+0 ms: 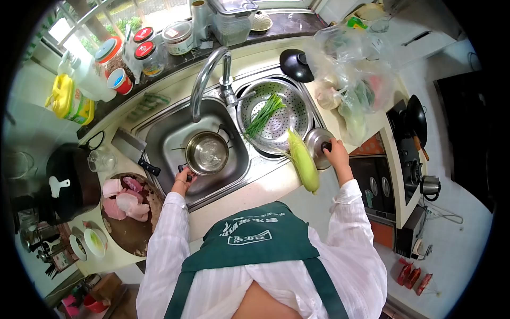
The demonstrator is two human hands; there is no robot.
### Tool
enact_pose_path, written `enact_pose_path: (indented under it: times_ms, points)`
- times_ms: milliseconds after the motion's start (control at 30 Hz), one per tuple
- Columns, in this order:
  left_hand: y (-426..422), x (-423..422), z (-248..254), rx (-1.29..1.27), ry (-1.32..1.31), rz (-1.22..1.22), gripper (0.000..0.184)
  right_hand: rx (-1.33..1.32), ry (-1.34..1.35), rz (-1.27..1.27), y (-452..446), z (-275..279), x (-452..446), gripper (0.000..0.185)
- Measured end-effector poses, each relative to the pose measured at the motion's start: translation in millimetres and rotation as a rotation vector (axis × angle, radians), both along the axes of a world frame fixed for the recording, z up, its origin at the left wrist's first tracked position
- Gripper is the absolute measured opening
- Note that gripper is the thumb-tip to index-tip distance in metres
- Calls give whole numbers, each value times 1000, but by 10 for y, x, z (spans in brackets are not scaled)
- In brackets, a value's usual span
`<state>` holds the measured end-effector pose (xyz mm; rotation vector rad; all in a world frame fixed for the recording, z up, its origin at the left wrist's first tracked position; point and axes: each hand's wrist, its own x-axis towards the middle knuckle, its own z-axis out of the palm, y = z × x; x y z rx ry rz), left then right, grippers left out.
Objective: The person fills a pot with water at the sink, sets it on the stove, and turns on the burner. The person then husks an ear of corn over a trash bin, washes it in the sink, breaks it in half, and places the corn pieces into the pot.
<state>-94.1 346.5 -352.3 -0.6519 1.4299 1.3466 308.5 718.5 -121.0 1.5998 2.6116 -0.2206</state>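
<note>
My left hand (182,181) is closed around the dark handle of a small steel pot (207,153). The pot is over the basin of the sink (159,143), and its inside looks shiny; I cannot tell how much water is in it. At the right, my right hand (336,155) has its fingers closed on the black knob of a steel pot lid (316,142), which is at the counter's edge. Beside the lid lies an ear of corn (303,162) in its husk. Green chives (264,117) rest in a steel colander (297,111) behind the corn.
The faucet (199,87) arches over the basin. A cleaver (135,151) lies at the sink's left rim, near a glass (101,160) and a round cutting board (119,234) with raw meat (127,202). Plastic bags of vegetables (350,85) and a black bowl (296,65) are at the right.
</note>
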Motion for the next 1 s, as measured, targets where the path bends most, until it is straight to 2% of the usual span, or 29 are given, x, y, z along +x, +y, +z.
enact_pose_path:
  times_ms: [100, 200, 267, 300, 367, 500, 600, 700, 833, 900, 1000]
  points:
    - [13, -13, -102, 35, -26, 116, 22, -18, 42, -45, 77, -178, 94, 40]
    - [75, 37, -14, 5, 64, 91, 15, 46, 60, -50, 105, -181, 108, 40]
    - [60, 27, -122, 63, 99, 108, 15, 121, 42, -49, 95, -45, 79, 39]
    - [77, 26, 6, 13, 91, 95, 21, 163, 15, -31, 78, 46, 53, 39]
    - [126, 83, 273, 37, 119, 180, 17, 228, -75, -48, -47, 368, -133, 38]
    - [126, 31, 89, 60, 113, 182, 21, 355, 10, 12, -156, 703, -410, 40]
    - [146, 49, 139, 136, 116, 173, 21, 256, 350, 106, -274, 861, -664, 36]
    - [144, 73, 212, 147, 151, 130, 21, 117, 409, 144, -375, 873, -964, 34]
    - [120, 203, 603, 133, 174, 247, 27, -32, 424, 362, -730, 865, -1428, 34]
    - [69, 265, 888, 199, 150, 278, 23, -21, 411, 550, -980, 877, -1706, 35]
    - [-62, 301, 991, 269, 164, 236, 20, -93, 446, 760, -1342, 856, -2144, 37]
